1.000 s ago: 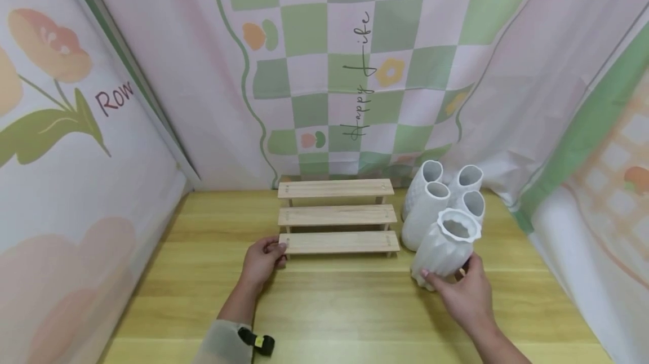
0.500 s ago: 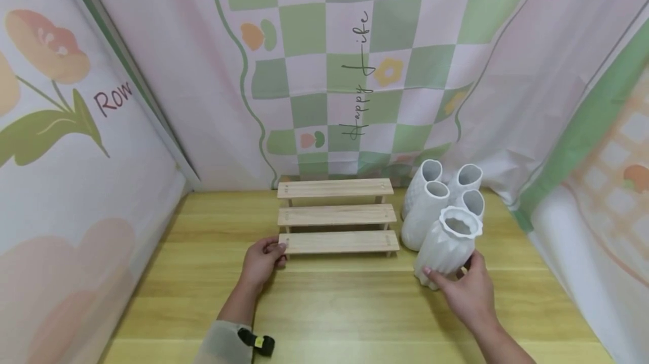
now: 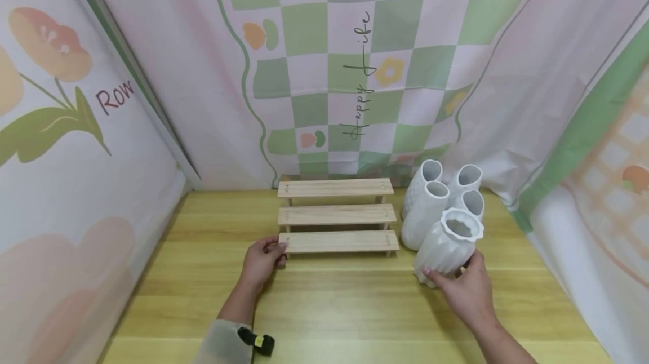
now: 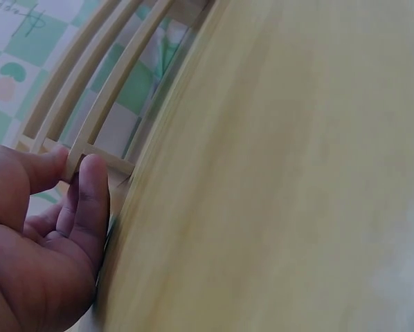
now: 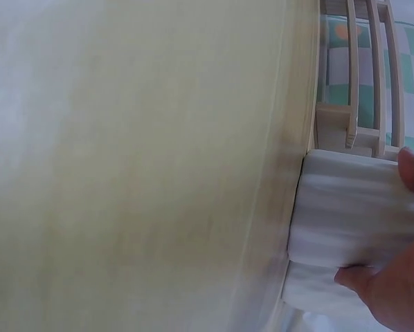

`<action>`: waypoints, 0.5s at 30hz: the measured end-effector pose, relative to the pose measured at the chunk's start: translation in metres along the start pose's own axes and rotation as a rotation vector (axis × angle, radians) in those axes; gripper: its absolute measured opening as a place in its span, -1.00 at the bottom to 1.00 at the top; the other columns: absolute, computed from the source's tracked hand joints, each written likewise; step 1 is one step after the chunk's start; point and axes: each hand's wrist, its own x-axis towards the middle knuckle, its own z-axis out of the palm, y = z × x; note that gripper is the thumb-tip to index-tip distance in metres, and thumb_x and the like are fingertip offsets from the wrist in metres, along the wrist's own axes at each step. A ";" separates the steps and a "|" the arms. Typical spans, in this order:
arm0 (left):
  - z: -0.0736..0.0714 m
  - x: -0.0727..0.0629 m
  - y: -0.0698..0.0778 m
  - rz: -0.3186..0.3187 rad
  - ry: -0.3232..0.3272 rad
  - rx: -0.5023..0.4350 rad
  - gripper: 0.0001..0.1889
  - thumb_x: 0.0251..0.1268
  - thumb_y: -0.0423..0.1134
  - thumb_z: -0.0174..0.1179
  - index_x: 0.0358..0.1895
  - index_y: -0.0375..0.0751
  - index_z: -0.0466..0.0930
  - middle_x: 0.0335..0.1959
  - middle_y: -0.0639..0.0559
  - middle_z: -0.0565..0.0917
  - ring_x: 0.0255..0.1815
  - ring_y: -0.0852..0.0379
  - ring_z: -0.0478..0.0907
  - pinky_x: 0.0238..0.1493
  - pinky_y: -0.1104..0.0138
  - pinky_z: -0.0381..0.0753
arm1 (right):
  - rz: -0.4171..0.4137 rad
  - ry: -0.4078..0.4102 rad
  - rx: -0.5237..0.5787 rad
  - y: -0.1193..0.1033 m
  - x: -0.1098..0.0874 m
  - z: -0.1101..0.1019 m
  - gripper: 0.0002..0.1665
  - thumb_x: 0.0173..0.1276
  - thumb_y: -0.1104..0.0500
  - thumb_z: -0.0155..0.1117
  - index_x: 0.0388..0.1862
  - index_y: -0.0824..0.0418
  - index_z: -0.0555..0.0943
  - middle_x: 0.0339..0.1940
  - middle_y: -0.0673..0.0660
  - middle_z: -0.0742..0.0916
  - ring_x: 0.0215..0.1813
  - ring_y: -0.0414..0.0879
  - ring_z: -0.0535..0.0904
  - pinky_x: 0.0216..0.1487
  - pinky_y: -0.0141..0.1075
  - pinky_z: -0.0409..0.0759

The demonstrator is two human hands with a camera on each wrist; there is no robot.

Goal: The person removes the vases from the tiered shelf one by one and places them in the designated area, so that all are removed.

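Observation:
A three-step wooden shelf (image 3: 338,242) stands near the back of the table. My left hand (image 3: 262,262) pinches the left end of its lowest board, thumb on top and fingers below, as the left wrist view shows at the board end (image 4: 89,131). On the right, my right hand (image 3: 467,291) grips the lower part of a white ribbed vase (image 3: 443,254) with a scalloped rim. The vase (image 5: 352,207) looks upright; whether its base touches the table I cannot tell. Several other white vases (image 3: 423,220) stand close behind it, beside the shelf's right end.
The wood-grain table (image 3: 324,307) reaches to a checkered curtain (image 3: 350,71) at the back. Printed cloth walls close in the left side (image 3: 76,195) and the right side (image 3: 583,195). A black strap (image 3: 257,342) sits on my left sleeve.
The ribbed vase in my right hand has shifted slightly to the right over the second. My left hand and the shelf stay where they were.

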 end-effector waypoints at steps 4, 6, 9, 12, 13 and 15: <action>0.000 0.001 0.001 0.006 -0.003 0.005 -0.56 0.48 -0.27 0.29 0.29 -0.44 0.53 -0.13 -0.21 0.68 -0.21 0.01 0.71 -0.18 0.25 0.81 | -0.009 0.000 -0.007 0.000 0.003 0.000 0.26 0.01 0.10 0.76 0.49 0.46 0.15 0.29 0.48 0.50 0.30 0.31 0.46 0.34 0.28 0.48; -0.001 0.000 0.000 0.001 -0.011 0.006 -0.57 0.49 -0.27 0.29 0.30 -0.43 0.53 -0.12 -0.21 0.68 -0.21 0.01 0.71 -0.18 0.25 0.81 | 0.001 -0.004 -0.023 0.002 0.002 -0.001 0.29 0.02 0.06 0.76 0.50 0.47 0.13 0.29 0.52 0.49 0.30 0.36 0.46 0.32 0.29 0.46; -0.004 0.001 -0.002 0.006 -0.022 0.016 -0.58 0.50 -0.27 0.27 0.30 -0.41 0.53 -0.11 -0.22 0.68 -0.20 -0.01 0.70 -0.15 0.23 0.81 | 0.011 -0.017 -0.026 0.003 0.000 -0.004 0.34 0.03 0.02 0.75 0.53 0.49 0.08 0.34 0.58 0.44 0.33 0.48 0.42 0.33 0.34 0.41; -0.008 0.001 -0.004 0.002 -0.015 0.025 -0.61 0.51 -0.28 0.25 0.29 -0.35 0.55 -0.13 -0.22 0.68 -0.20 -0.02 0.69 -0.15 0.22 0.81 | -0.007 -0.005 -0.001 0.004 -0.005 -0.006 0.37 0.05 0.06 0.74 0.57 0.48 0.04 0.40 0.59 0.38 0.35 0.50 0.38 0.35 0.38 0.37; -0.010 0.001 -0.004 0.006 -0.012 0.032 -0.62 0.51 -0.29 0.24 0.29 -0.34 0.56 -0.14 -0.22 0.68 -0.20 -0.02 0.69 -0.16 0.22 0.81 | -0.013 0.012 0.011 0.004 -0.008 -0.006 0.37 0.05 0.09 0.74 0.59 0.47 0.02 0.43 0.58 0.34 0.35 0.50 0.37 0.35 0.38 0.37; -0.013 -0.001 -0.004 0.022 -0.004 0.044 -0.64 0.51 -0.31 0.23 0.28 -0.33 0.57 -0.18 -0.22 0.68 -0.24 -0.03 0.68 -0.20 0.22 0.80 | -0.022 0.074 0.029 0.001 -0.017 -0.006 0.36 0.04 0.15 0.74 0.61 0.40 0.02 0.45 0.52 0.27 0.34 0.43 0.34 0.34 0.34 0.40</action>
